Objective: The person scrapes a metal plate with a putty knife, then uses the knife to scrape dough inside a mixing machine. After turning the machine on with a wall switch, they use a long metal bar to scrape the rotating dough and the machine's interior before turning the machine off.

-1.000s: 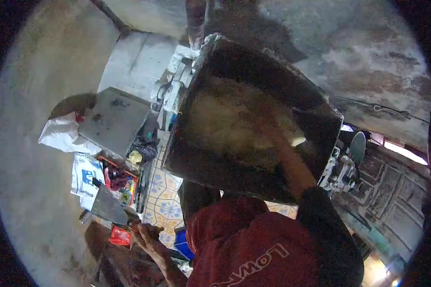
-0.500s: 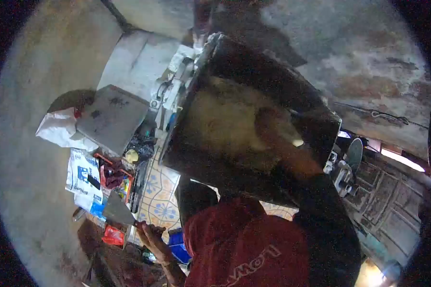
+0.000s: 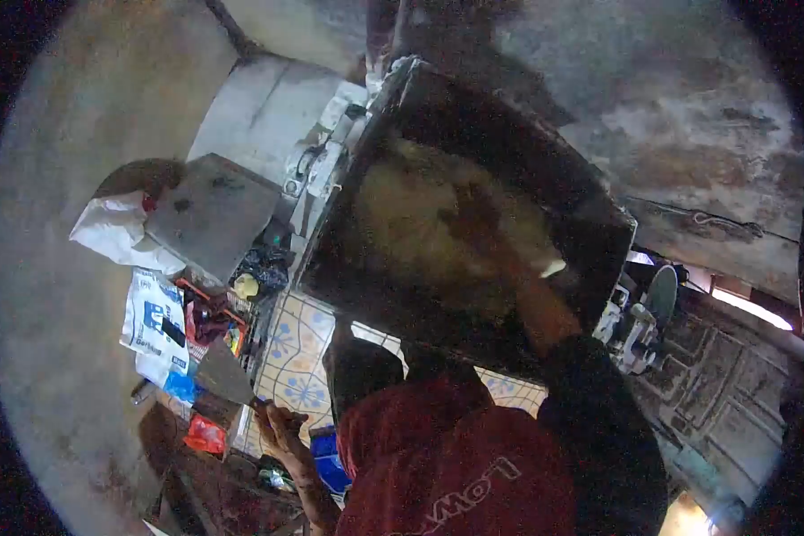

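My right hand (image 3: 473, 219) reaches down into a large dark tray (image 3: 518, 116) with raised sides. Its fingers look apart and press on a pale, soft mass like dough (image 3: 402, 210). The dim light blurs where the fingertips end. Near my wrist, one lit edge of the mass (image 3: 552, 268) shows bright white. Held out low on the left, my left hand (image 3: 281, 429) is closed around the handle end of a flat scraper (image 3: 225, 373) with a wide grey blade. The handle is mostly hidden in my fingers.
White-dusted metal machine parts (image 3: 317, 165) flank the tray's left side, with others (image 3: 634, 330) on the right. A grey board (image 3: 214, 214), a white printed sack (image 3: 156, 322), a black plastic bag (image 3: 263, 263) and a red packet (image 3: 205, 435) lie left. Tiled floor (image 3: 299, 348) shows below.
Inside the tray, my right hand has moved left and slightly up across the pale mass. My left hand with the scraper has shifted slightly upward. The view has tilted a little.
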`<state>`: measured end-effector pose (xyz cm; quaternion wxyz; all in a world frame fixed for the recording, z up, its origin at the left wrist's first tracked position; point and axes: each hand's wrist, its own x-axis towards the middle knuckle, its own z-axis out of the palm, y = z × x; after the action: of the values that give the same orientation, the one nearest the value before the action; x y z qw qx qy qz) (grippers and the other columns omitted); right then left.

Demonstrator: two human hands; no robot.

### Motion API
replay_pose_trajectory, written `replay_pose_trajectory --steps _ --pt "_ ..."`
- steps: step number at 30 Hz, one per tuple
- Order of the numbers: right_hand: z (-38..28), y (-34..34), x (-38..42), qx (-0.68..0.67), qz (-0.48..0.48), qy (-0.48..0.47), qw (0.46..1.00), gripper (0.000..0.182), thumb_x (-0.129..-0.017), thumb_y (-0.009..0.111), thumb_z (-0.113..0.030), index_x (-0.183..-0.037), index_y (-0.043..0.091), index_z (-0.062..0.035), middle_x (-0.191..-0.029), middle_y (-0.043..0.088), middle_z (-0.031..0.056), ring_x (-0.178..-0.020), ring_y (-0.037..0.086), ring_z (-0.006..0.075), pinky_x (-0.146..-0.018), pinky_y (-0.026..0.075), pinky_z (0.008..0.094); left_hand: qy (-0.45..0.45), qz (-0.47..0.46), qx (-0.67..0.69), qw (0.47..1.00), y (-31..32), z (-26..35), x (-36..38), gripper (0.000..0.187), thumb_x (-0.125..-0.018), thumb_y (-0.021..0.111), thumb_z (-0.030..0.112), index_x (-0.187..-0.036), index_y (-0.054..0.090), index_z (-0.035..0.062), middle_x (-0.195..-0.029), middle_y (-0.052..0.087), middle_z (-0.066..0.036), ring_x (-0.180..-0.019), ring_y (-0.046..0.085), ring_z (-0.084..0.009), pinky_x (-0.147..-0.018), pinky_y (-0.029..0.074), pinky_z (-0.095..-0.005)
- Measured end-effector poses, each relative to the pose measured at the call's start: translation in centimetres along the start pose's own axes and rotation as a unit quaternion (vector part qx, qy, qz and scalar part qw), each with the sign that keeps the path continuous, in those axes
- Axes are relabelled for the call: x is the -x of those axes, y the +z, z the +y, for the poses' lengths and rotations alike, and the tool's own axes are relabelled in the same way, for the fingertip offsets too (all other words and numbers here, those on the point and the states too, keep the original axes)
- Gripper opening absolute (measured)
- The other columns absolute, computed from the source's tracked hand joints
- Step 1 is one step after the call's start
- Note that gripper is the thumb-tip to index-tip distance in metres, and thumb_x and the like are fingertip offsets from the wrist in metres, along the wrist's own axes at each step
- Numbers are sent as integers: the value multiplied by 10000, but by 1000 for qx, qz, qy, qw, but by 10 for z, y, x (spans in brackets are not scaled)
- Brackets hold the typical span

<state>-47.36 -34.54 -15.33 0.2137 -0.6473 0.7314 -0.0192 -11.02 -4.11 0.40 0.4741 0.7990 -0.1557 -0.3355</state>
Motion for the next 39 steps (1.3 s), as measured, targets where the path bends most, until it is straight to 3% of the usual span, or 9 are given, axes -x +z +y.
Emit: replay_pose_trajectory --steps 4,8,10,19,25,30,37,38,39 --pt "-1 34 -29 10 -55 15 998 596 -941 411 -516 -1350 455 -84 -1390 442 143 -1250 450 316 -1087 283 456 -56 -41 35 997 -9 7 4 347 -957 515 294 -1197 459 50 -775 480 -1 -615 508 -123 -589 465 -262" --pt "20 -24 -9 -4 -122 -85 989 581 -941 415 -505 -1335 463 -81 -1371 450 144 -1235 456 317 -1073 291 457 -78 84 218 969 -3 -6 21 273 -942 558 261 -1102 489 52 -760 494 -1 -628 510 -108 -544 470 -272" --pt "20 -65 2 -10 -134 -100 986 573 -941 416 -500 -1328 467 -79 -1361 454 145 -1228 459 318 -1067 295 457 -60 62 146 985 -10 -4 19 282 -935 571 265 -1099 493 50 -744 493 2 -627 509 -103 -541 472 -281" --pt "-11 4 -46 11 20 -27 999 539 -941 424 -476 -1294 485 -73 -1318 473 147 -1195 472 321 -1036 313 457 -146 68 96 982 -8 -11 15 305 -948 537 323 -1112 482 72 -771 491 5 -634 489 -97 -560 446 -252" --pt "-38 -62 -50 27 -82 -76 993 517 -941 430 -460 -1272 497 -69 -1289 486 149 -1173 481 323 -1015 325 457 -41 26 29 998 -26 -31 21 288 -963 500 337 -1045 474 62 -767 468 26 -666 464 -82 -587 379 -240" --pt "-46 33 -27 36 -11 -23 999 498 -941 434 -446 -1254 507 -65 -1264 496 150 -1155 488 325 -998 335 458 -8 57 67 996 -7 -12 16 209 -973 488 277 -980 459 70 -724 445 11 -615 472 -101 -590 398 -255" --pt "-26 -43 -14 65 -117 -120 984 473 -941 440 -427 -1228 520 -60 -1231 511 152 -1130 498 328 -974 349 458 -83 63 85 991 -38 -25 11 218 -980 467 249 -1082 478 56 -787 500 1 -662 503 -96 -607 433 -244" --pt "-24 -48 -12 76 -109 -126 983 469 -941 441 -425 -1225 522 -59 -1226 513 153 -1126 500 328 -971 351 458 102 83 -92 987 -44 -47 13 229 -979 474 244 -1096 496 47 -837 513 4 -718 500 -81 -651 439 -233" --pt "-23 -45 -11 81 -97 -125 984 466 -941 442 -422 -1221 524 -59 -1221 515 153 -1122 501 328 -967 353 458 84 86 -89 989 -50 -51 11 259 -976 473 264 -1116 490 47 -886 501 -11 -769 480 -98 -686 425 -249"
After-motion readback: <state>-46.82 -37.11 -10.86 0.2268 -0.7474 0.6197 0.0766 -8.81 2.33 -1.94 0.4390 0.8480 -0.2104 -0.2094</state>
